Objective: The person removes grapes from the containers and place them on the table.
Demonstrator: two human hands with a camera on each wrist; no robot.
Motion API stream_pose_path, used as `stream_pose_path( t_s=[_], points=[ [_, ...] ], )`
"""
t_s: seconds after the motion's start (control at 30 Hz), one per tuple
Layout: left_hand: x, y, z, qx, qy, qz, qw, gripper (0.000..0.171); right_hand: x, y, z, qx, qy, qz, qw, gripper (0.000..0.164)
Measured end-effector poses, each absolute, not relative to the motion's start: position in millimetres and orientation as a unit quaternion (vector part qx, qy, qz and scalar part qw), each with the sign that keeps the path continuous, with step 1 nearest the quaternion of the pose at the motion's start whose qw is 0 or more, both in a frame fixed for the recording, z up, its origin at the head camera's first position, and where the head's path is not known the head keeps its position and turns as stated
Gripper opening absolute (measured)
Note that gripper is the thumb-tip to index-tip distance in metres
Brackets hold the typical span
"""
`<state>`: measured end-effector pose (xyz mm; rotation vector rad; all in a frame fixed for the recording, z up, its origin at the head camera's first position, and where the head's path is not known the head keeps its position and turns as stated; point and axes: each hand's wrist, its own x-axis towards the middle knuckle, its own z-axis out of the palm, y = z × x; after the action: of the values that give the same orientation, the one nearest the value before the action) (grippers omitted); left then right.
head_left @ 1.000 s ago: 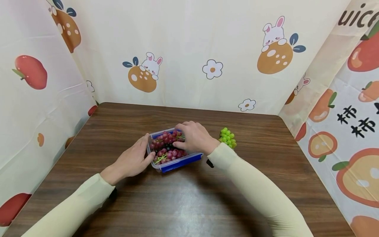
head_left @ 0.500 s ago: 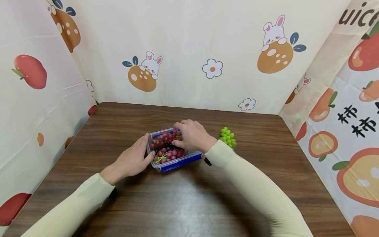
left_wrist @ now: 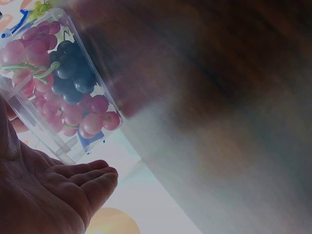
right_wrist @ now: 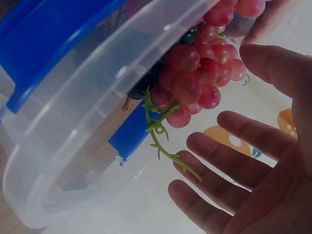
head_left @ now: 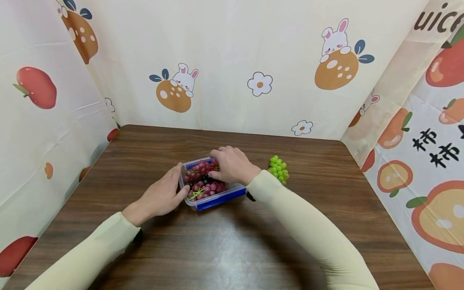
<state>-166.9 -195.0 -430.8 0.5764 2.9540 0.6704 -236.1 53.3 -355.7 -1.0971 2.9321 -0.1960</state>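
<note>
While the left hand [head_left: 159, 194] braces the left side of a clear plastic container [head_left: 222, 199], its fingers lie straight along the wall and its thumb reaches over the rim, clenched on nothing. The right hand [head_left: 233, 164] is over the right far part of the container; the right wrist view shows its fingers extended and spread, grasping nothing, with the thumb near the red grapes in the far bunch [head_left: 197, 171]. That bunch lies inside the container, as do the near bunch of red grapes [head_left: 209, 189] and some dark grapes [left_wrist: 72, 68] between them. A green stem [right_wrist: 163, 146] crosses in front of the right fingers; whether it touches them cannot be told. If it snags, lifting that hand could drag the far bunch up or pull berries loose. Pressing hard could squash the dark grapes against their neighbours, and uneven weight on the far rim might tip or slide the container across the table [head_left: 253, 233] should the left hand ease off. Green grapes [head_left: 278, 167] lie on the table to the right, close to the right sleeve [head_left: 270, 186], so a careless sweep of that arm could knock them away.
</note>
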Motion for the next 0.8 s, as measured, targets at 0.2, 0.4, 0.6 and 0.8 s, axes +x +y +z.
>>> stream_pose_path(
  t_s=[0.2,0.4,0.6,0.8],
  points=[
    [-167.6,-195.6,-432.6,0.187,0.958,0.216,0.029,0.082,-237.9,51.0,-360.3,-0.344,0.938,-0.053,0.010,0.057],
    [-167.4,-195.5,-432.2,0.187,0.957,0.218,0.026,0.082,-239.3,48.9,-364.0,-0.341,0.939,-0.048,0.010,0.058],
    [-167.3,-195.4,-431.8,0.188,0.958,0.217,0.027,0.083,-239.7,46.7,-366.0,-0.337,0.941,-0.033,0.015,0.060],
    [-167.3,-195.4,-431.5,0.187,0.958,0.217,0.027,0.083,-240.7,43.5,-368.4,-0.331,0.943,-0.020,0.020,0.061]
  ],
)
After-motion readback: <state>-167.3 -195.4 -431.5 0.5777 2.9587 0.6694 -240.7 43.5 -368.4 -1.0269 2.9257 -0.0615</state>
